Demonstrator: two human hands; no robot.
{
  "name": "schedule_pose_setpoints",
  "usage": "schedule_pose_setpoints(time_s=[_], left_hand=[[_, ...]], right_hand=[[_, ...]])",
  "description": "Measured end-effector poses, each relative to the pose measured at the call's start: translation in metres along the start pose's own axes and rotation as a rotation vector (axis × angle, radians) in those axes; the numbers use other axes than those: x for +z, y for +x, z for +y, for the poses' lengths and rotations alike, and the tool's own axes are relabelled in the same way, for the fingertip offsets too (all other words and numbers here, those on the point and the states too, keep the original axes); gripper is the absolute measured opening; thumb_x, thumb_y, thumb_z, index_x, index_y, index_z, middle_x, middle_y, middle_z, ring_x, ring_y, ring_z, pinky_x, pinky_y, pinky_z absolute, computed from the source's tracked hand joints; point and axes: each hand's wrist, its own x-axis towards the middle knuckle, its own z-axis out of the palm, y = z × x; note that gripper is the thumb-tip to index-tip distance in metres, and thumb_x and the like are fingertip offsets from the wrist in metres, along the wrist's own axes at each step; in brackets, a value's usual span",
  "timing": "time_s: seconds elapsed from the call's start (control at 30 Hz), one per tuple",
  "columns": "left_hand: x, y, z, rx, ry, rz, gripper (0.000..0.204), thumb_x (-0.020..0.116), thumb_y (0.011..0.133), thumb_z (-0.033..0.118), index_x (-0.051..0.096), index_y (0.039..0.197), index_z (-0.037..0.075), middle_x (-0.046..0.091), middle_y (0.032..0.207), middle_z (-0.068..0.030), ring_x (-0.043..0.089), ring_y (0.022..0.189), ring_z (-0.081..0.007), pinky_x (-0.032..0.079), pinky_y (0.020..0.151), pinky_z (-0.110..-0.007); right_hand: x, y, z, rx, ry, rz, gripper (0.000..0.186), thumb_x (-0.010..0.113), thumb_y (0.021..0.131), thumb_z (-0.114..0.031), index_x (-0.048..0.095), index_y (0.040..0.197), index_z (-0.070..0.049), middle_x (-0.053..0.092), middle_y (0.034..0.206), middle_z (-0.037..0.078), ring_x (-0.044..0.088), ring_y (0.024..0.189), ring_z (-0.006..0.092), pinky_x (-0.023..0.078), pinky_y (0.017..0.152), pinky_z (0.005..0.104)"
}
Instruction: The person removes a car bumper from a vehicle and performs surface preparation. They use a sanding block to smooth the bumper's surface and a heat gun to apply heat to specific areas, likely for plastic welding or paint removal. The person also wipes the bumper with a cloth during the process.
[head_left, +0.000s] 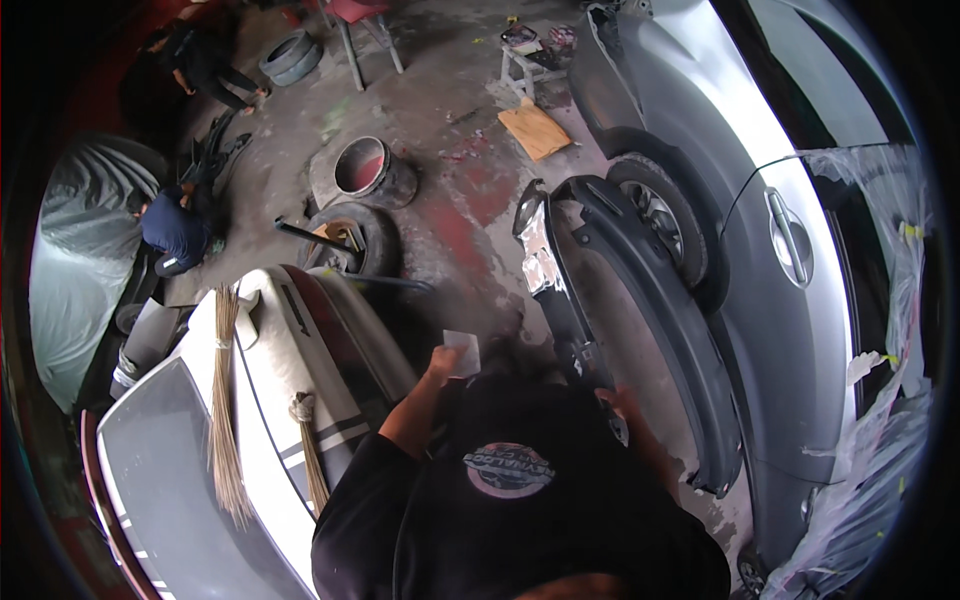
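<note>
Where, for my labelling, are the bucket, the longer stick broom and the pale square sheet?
Bucket [398, 188]: head view, outer side wall.
Longer stick broom [224, 420]: head view, middle of its bristles.
Pale square sheet [466, 352]: head view, face showing beside the left hand [444, 362].

Amid dimness, glare whitens the silver car [775, 360].

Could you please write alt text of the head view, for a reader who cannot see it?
A person in black holds a white sheet in the left grip; the right grip is at the near end of a dark bumper with pale patches. A silver car stands at right; two other people are at upper left.
</note>
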Motion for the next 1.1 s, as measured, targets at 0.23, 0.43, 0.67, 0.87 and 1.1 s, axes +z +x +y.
schedule_pose_setpoints(time_s=[0.23,0.43,0.67,0.87,1.1], left_hand=[[0.006,-0.003,0.006,-0.140,0.118,0.014,0.051,0.074,0.088,0.034,0.060,0.120,-0.003,0.068,0.103,-0.0156,0.071,0.088,-0.0323,0.062,0.070,-0.048],[0.009,-0.003,0.010,-0.053,0.096,0.063,0.034,0.074,0.086,0.024,0.069,0.105,-0.004,0.070,0.091,-0.0107,0.069,0.075,-0.0237,0.056,0.062,-0.040],[0.021,-0.010,0.023,-0.133,0.176,0.111,0.038,0.076,0.085,0.024,0.070,0.104,-0.009,0.072,0.090,-0.0111,0.070,0.079,-0.0203,0.054,0.073,-0.035],[0.027,-0.005,0.026,-0.122,0.274,0.105,0.041,0.076,0.085,0.027,0.070,0.105,-0.008,0.073,0.094,-0.0144,0.071,0.084,-0.0232,0.054,0.076,-0.037],[0.029,-0.009,0.025,-0.064,0.421,0.112,0.044,0.077,0.085,0.031,0.070,0.106,-0.008,0.074,0.094,-0.0148,0.071,0.084,-0.0235,0.054,0.077,-0.037]], right_hand=[[-0.005,-0.005,-0.009,0.044,-0.116,0.011,0.067,0.074,0.076,-0.061,0.067,0.087,0.005,0.067,0.087,0.028,0.066,0.088,0.0436,0.048,0.076,0.0494],[0.010,0.008,0.010,0.038,-0.025,-0.056,0.070,0.074,0.077,-0.061,0.068,0.090,0.008,0.067,0.095,0.030,0.065,0.095,0.0437,0.049,0.080,0.0495],[0.002,0.006,-0.010,0.159,-0.057,-0.075,0.072,0.077,0.073,-0.063,0.067,0.086,0.007,0.067,0.094,0.029,0.066,0.094,0.0428,0.049,0.079,0.0492],[0.023,0.008,0.032,0.134,0.054,-0.048,0.070,0.080,0.070,-0.060,0.067,0.085,0.007,0.068,0.087,0.026,0.069,0.086,0.0392,0.049,0.072,0.0479],[0.009,-0.001,0.011,0.119,0.262,-0.079,0.061,0.081,0.073,-0.051,0.069,0.087,0.008,0.069,0.085,0.026,0.070,0.085,0.0359,0.049,0.072,0.0466]])
